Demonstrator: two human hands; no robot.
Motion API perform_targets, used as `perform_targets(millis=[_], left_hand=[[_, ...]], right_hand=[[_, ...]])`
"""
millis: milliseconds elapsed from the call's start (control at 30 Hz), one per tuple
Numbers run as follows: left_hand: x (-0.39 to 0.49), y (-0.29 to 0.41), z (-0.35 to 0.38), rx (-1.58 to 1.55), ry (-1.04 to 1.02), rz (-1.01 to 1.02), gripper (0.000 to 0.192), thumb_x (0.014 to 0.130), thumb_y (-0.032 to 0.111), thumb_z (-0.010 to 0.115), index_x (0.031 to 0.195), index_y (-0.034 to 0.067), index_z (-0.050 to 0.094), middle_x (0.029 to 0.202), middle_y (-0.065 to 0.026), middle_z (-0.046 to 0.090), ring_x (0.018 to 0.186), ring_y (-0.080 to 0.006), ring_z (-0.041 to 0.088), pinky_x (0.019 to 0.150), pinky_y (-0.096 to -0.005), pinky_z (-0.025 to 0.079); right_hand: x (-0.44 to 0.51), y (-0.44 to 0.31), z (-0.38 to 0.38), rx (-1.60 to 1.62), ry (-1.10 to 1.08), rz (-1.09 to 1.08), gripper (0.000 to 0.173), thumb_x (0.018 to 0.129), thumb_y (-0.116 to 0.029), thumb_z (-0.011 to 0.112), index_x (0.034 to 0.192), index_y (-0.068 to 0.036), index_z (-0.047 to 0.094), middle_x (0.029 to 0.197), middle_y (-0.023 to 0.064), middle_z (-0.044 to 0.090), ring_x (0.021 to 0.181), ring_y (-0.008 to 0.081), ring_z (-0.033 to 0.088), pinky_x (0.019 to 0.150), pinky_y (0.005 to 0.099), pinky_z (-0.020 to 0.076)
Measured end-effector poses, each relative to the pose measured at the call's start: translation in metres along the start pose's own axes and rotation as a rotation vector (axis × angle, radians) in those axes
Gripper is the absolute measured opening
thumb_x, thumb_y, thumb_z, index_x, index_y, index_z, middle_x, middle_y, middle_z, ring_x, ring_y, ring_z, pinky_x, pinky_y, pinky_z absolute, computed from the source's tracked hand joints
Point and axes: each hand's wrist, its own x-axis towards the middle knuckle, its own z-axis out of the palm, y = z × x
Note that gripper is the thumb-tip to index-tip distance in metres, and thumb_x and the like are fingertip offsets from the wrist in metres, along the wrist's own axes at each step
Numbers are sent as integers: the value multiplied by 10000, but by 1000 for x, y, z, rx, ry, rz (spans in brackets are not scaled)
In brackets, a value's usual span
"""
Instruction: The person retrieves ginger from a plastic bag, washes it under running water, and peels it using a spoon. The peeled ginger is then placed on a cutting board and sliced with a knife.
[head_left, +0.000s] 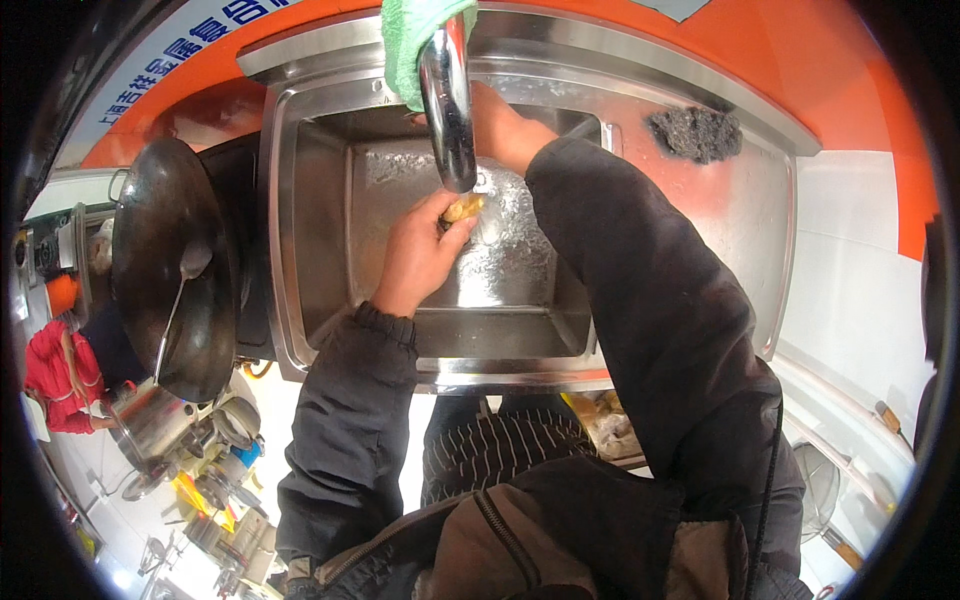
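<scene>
My left hand (420, 251) holds a small yellow-brown lump (465, 208), perhaps a piece of ginger, between thumb and fingers. It is just below the mouth of the chrome faucet (448, 112), over the stainless steel sink (322, 247). My right hand (499, 127) reaches behind the faucet near the back wall of the sink. Its fingers are mostly hidden by the spout, so what they touch cannot be seen. A green cloth (405, 56) is draped over the top of the faucet. Water wets the sink floor and shines there.
Dark steel wool (696, 135) lies on the drainboard (750, 225) at right. Left of the sink stands a large wok (161, 315) with a metal ladle (180, 289) in it. A person in red (64, 371) is at far left. A wire strainer (817, 487) hangs at lower right.
</scene>
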Motion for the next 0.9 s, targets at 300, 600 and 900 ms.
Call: perform_targets(millis=[300,600,900], left_hand=[[-1,-5,-3,7,85,-24,292,889,174,737,1122,14,661,962,-213,690,891,-386,679,764,-424,520],[4,-2,3,133,-95,18,324,882,130,737,1168,-1,659,1031,-202,686,898,-351,671,768,-401,525],[15,0,8,127,-170,34,390,923,70,710,1288,-36,621,1058,-101,703,932,-124,660,821,-296,530]], right_hand=[[-69,-25,-12,232,34,231,464,969,-438,599,1183,-35,684,994,269,639,885,404,648,779,482,517],[-124,-42,19,890,-182,350,328,923,-269,581,1045,18,681,835,212,697,778,270,679,740,400,520],[-137,-44,13,789,4,315,292,924,-224,571,1026,29,676,767,148,684,677,233,663,658,363,533]])
